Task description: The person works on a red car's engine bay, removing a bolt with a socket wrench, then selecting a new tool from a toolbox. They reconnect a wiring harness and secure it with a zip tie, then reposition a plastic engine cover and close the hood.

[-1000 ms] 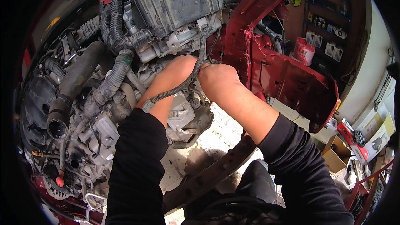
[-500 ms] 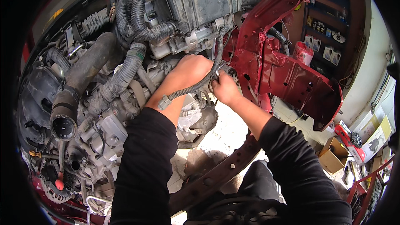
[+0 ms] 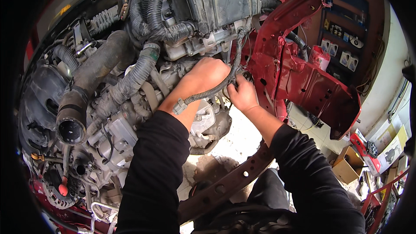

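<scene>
My left hand [image 3: 211, 70] reaches in among the engine parts below a black ribbed box [image 3: 225, 2]; its back faces up and its fingers are hidden. Across that wrist runs a grey corrugated wiring harness [image 3: 212, 90], with a grey plug connector [image 3: 179, 106] at its loose end. My right hand [image 3: 243, 94] is closed beside the harness, next to the left hand, its thumb bent inward. What its fingers grip is too small and covered to make out. Both hands work between the engine [image 3: 117, 136] and the dented red body panel [image 3: 299, 76].
A wide black hose with an open end [image 3: 71, 131] sticks out on the left. In front of my legs crosses a dark red crossmember [image 3: 234, 177]. Shelves with bottles [image 3: 344, 30] stand at the back right, and an open cardboard box [image 3: 348, 164] is on the floor.
The whole view has shifted slightly, so things appear further right and lower. A shiny metal piece by my right fingers no longer shows. Both hands stay close together at the harness.
</scene>
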A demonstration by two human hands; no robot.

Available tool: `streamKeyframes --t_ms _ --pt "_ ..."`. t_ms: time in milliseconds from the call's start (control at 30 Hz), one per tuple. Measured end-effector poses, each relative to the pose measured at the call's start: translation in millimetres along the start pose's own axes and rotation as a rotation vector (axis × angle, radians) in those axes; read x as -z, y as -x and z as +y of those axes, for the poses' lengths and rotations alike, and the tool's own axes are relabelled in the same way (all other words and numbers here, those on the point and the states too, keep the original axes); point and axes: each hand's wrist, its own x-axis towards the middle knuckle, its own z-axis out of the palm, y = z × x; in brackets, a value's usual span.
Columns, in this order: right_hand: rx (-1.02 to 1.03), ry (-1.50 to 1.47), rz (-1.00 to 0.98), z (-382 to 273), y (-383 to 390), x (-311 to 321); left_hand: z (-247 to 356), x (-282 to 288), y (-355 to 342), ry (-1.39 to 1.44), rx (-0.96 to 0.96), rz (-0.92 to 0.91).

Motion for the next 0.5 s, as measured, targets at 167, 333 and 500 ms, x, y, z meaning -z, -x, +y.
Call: streamKeyframes --t_ms 167,333,500 --pt "0.076 -0.298 0.212 25 -12 -49 -3 5 2 0.225 0.069 0.032" --pt "-0.028 -0.035 -0.145 -12 -10 11 6 7 2 0.183 0.108 0.032" --pt "0.096 0.506 -0.458 -68 -29 82 7 11 4 0.134 0.184 -0.020"
